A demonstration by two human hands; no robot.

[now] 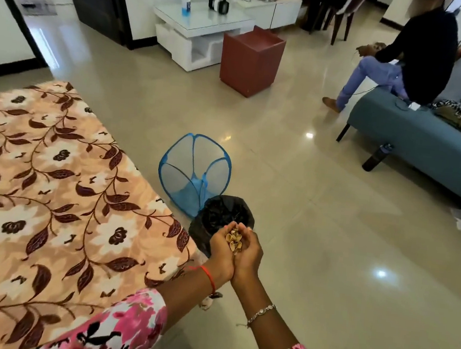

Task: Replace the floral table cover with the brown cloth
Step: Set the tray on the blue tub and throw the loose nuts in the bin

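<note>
The floral table cover (52,184), peach with white flowers and dark brown leaves, lies spread flat over the table on the left. My left hand (220,248) and my right hand (249,254) are pressed together side by side as a cup just right of the table's corner. Several pale nut shells (234,240) lie in that cup. The hands hover at the near rim of a bin lined with a black bag (219,215). No brown cloth is identifiable in view.
A blue mesh pop-up hamper (194,170) stands behind the bin. Farther off are a red-brown box (251,62), a white low table (199,26) with bottles, and a teal bench (414,142) with a seated person (406,56). Glossy tiled floor spreads to the right.
</note>
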